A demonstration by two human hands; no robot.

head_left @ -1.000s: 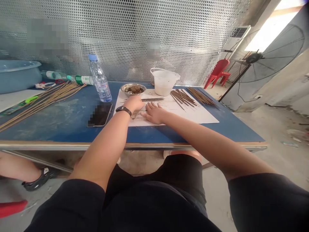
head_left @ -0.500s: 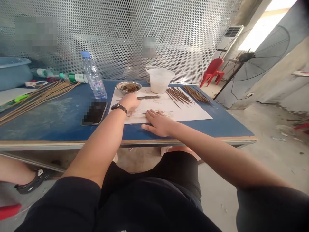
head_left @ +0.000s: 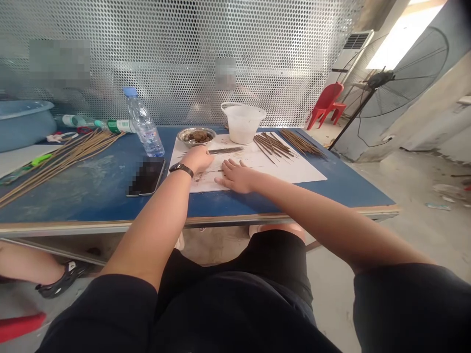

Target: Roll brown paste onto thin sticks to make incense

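My right hand (head_left: 239, 176) lies flat on the white board (head_left: 298, 172), fingers stretched out and a little apart. A thin dark stick (head_left: 253, 167) runs along the board at its fingertips, partly hidden by the hand. My left hand (head_left: 198, 158), with a dark band at the wrist, has its fingers curled together at the board's left part. What is in those fingers is hidden. Just beyond it lies a small bundle of thin sticks (head_left: 228, 150). A metal bowl (head_left: 196, 143) with brown paste-like lumps stands behind the left hand.
A white bucket (head_left: 243, 122) stands at the board's back. Coated brown sticks (head_left: 274, 147) lie right of it, beside another stick bundle (head_left: 301, 143). A water bottle (head_left: 145, 125), phone (head_left: 147, 177), long canes (head_left: 69, 156) and blue basin (head_left: 24, 125) are left. Another person's leg (head_left: 29, 262) shows below.
My right hand has slid slightly forward, away from me, over the board. My left hand stays in nearly the same place, fingers still curled. The view has shifted a little.
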